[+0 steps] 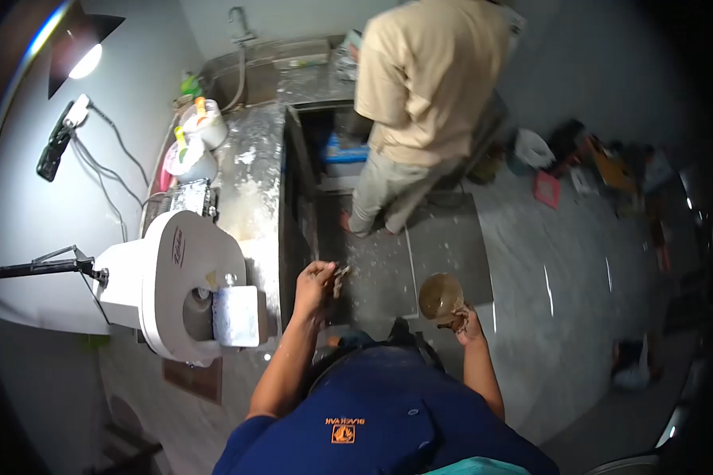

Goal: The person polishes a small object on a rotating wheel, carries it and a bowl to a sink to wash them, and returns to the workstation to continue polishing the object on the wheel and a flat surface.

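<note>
My right hand [466, 323] grips the rim of a round bowl [440, 296], its fingers smeared with brown paste. A thin layer of brownish stuff shows inside the bowl, which is held over the floor. Across from it, beside the counter edge, my left hand [314, 290] is raised with fingers curled and the thumb close to them. Brown clumps [341, 279] cling to those fingers; I cannot tell whether anything more is in them. To the left stands a large white machine [165, 261] with a round opening and a metal box [238, 315] on its side.
Ahead, a person in a beige shirt [428, 79] stands at the far counter. The stained counter [249, 158] holds white tubs [194, 161] and a sink tap [240, 32]. A lamp arm [40, 271] reaches in from the left. Buckets and boxes, including a pink container [546, 188], line the right wall.
</note>
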Tool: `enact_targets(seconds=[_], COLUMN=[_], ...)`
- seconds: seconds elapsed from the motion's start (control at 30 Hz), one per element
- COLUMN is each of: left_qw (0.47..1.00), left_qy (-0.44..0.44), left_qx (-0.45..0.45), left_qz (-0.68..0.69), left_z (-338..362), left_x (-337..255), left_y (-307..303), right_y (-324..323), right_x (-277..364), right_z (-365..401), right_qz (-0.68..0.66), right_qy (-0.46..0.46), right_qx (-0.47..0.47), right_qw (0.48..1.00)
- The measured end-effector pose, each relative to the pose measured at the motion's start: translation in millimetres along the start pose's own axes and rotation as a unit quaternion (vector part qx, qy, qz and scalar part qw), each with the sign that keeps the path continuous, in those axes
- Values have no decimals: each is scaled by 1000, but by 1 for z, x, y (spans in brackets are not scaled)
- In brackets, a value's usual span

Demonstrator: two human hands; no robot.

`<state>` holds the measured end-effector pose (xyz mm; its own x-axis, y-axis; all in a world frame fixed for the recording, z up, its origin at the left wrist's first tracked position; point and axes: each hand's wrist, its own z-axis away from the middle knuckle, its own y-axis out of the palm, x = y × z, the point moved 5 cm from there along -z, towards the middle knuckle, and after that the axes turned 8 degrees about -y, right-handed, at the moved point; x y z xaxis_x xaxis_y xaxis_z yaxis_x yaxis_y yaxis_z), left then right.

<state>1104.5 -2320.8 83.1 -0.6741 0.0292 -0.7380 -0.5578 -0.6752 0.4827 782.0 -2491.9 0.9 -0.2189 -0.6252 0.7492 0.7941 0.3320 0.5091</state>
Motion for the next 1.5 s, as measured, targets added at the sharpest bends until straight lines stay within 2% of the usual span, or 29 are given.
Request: enact_targets(seconds=[0.03, 0.1, 0.2, 0.23, 0.33, 0.4, 0.47, 0.5, 0.57, 0.63, 0.67, 0.73, 0.77, 0.8, 0.83, 0.87, 0.9, 0.97, 1.0, 1.07, 1.1, 1.17, 1.2, 1.23, 1.3, 1.33, 1.4, 1.43, 1.5], left_qw=[998, 987, 970, 965, 953, 940, 925, 923, 908, 890, 886, 873, 860, 851, 840, 820, 811, 775, 753, 715, 694, 662, 654, 645, 631, 640, 653, 651, 648], left_qy=[21, 48, 79, 89, 136, 184, 216, 223, 237, 236, 229, 223, 222, 228, 233, 256, 264, 281, 285, 301, 304, 305, 316, 325, 324, 309, 281, 275, 256], left_qx=[-49, -147, -214, -230, -241, -244, -261, -257, -282, -316, -330, -363, -385, -407, -431, -451, -462, -507, -530, -562, -582, -608, -613, -619, -639, -637, -639, -644, -645], left_qz=[15, 46, 81, 91, 124, 149, 172, 182, 198, 228, 230, 236, 250, 240, 232, 243, 245, 250, 266, 286, 295, 314, 310, 307, 299, 300, 292, 292, 315], left_z=[1, -2, -12, -16, -37, -52, -65, -69, -83, -90, -91, -93, -93, -92, -90, -89, -87, -86, -87, -95, -99, -112, -118, -126, -148, -161, -188, -202, -231], left_x=[-12, -32, -67, -82, -127, -155, -177, -188, -200, -207, -210, -214, -216, -218, -217, -218, -218, -213, -214, -208, -206, -211, -217, -225, -246, -253, -269, -280, -303], left_y=[-7, -17, -28, -31, -43, -56, -70, -75, -92, -105, -111, -123, -127, -133, -138, -142, -147, -161, -163, -176, -180, -185, -185, -184, -179, -179, -180, -178, -175], right_y=[8, 22, 101, 136, 238, 290, 347, 373, 418, 464, 484, 528, 564, 589, 619, 650, 676, 729, 748, 786, 804, 838, 855, 869, 899, 913, 929, 930, 936], right_x=[9, 15, 32, 33, 30, 17, 9, 3, -3, -4, -2, 3, 24, 30, 36, 36, 36, 34, 26, 7, 7, 19, 18, 19, 42, 53, 79, 79, 71], right_z=[-38, -108, -190, -214, -291, -317, -351, -368, -405, -443, -464, -517, -520, -539, -565, -583, -593, -606, -624, -671, -687, -728, -776, -819, -868, -874, -895, -909, -924], right_qz=[9, 103, 142, 159, 160, 169, 139, 86, 74, 77, 106, 197, 267, 358, 461, 543, 541, 726, 721, 828, 823, 745, 701, 701, 490, 491, 518, 522, 475], right_qy=[12, 94, 145, 151, 149, 151, 111, 118, 142, 139, 138, 77, -21, -71, -223, -368, -369, -348, -351, -349, -352, -334, -348, -344, -563, -560, -466, -459, -445], right_qx=[19, 108, 207, 250, 306, 340, 347, 330, 331, 392, 346, 294, 247, 192, 176, 157, 167, 163, 172, 189, 196, 212, 234, 239, 180, 183, 214, 217, 348], right_qw=[1000, 984, 957, 943, 927, 913, 921, 933, 930, 906, 922, 932, 931, 911, 841, 738, 737, 571, 572, 395, 401, 538, 577, 577, 640, 641, 684, 685, 675])
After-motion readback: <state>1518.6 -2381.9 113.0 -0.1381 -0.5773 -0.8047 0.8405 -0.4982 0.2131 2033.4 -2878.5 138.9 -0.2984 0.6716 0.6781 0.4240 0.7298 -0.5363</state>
